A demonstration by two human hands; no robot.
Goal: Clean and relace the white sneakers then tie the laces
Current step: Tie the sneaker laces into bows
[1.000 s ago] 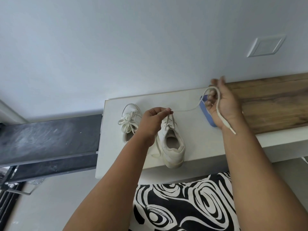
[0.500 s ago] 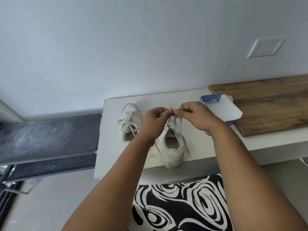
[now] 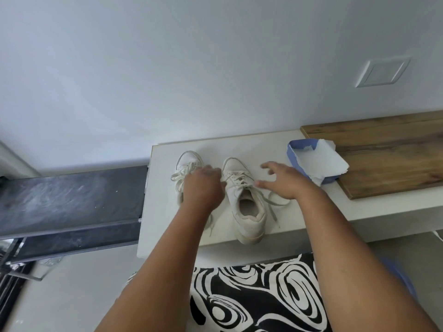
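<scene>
Two white sneakers stand side by side on a white shelf (image 3: 271, 146), toes toward the wall. The left sneaker (image 3: 188, 161) has its laces tied in a bow and is partly covered by my left hand (image 3: 203, 188). That hand is seen from the back with its fingers curled down between the shoes; whatever they hold is hidden. The right sneaker (image 3: 248, 212) is laced, with its loose lace ends (image 3: 273, 207) lying on the shelf to its right. My right hand (image 3: 284, 180) hovers over those ends with fingers spread, holding nothing.
A blue box (image 3: 293, 159) lined with torn white paper sits right of the shoes, against a wooden board (image 3: 388, 154). A dark bench (image 3: 72, 195) adjoins the shelf on the left. Black-and-white patterned cloth (image 3: 254, 298) lies below the shelf edge.
My right hand let go of the lace and opened, moving right of the right sneaker. The lace ends dropped onto the shelf. My left hand shifted left toward the other sneaker.
</scene>
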